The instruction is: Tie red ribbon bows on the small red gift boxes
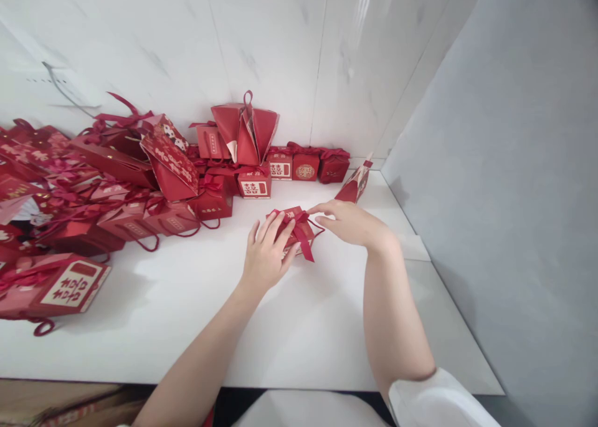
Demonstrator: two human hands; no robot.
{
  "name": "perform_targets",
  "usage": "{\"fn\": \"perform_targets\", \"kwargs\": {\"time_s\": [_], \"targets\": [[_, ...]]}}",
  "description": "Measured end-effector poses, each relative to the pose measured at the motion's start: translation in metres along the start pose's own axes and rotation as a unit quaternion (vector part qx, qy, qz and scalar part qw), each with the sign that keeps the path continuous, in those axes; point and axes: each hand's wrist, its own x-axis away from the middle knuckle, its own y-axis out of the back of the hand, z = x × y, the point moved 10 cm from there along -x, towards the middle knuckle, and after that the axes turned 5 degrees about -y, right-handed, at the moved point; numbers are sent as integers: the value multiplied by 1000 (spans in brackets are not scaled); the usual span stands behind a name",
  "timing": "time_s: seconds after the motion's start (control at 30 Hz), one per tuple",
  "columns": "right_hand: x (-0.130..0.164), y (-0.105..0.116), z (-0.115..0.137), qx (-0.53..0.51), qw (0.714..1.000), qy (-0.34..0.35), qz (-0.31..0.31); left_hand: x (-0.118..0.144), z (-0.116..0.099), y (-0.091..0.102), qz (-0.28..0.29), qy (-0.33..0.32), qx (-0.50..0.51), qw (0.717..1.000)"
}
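Observation:
A small red gift box (304,232) with a ribbon bow on top and a dark red cord at its right side sits on the white table. My left hand (268,249) lies over the box's left part, its fingers spread across the top and the thumb near the front. My right hand (348,221) is at the right side of the box. Its index finger reaches to the bow's edge, while the thumb stays apart below, near the cord. One ribbon tail hangs down the front of the box. My left fingers hide part of the lid.
Several red gift boxes (170,215) crowd the left of the white table (299,327). More line the marbled wall (280,47), with a tall folded-top box (245,131) among them. A red pointed box (355,181) stands behind my right hand. A grey panel (523,184) bounds the right.

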Motion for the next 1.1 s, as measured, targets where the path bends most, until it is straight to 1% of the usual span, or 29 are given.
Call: {"fn": "perform_targets", "kwargs": {"time_s": [0.07,0.2,0.27,0.37,0.43,0.57,0.7,0.77,0.9,1.03,1.1], "targets": [[-2,-9,7,22,1000,5,15,0,0,-1,2,4,7,1000],[-6,-32,8,58,996,-37,64,-1,0,-4,13,4,13,1000],[-4,-41,7,73,993,-52,77,-2,0,-5,25,-4,12,1000],[2,-55,8,70,992,-49,95,-3,0,-7,40,-16,15,999],[5,-60,9,58,994,-44,77,-4,0,-7,41,-18,22,999],[7,-60,4,79,996,-41,-6,-3,1,-7,37,-12,34,999],[9,-63,-1,90,994,3,-61,-2,4,-9,42,-3,40,998],[10,-66,-9,74,995,11,-58,-2,5,-10,54,-7,45,997],[10,-75,-26,18,1000,-11,-21,-4,8,-9,67,-15,47,996],[4,-72,-36,-6,999,-33,-21,-6,8,-7,67,-25,37,997],[0,-68,-38,-13,999,-32,-25,-7,9,-7,70,-31,32,997]]}}
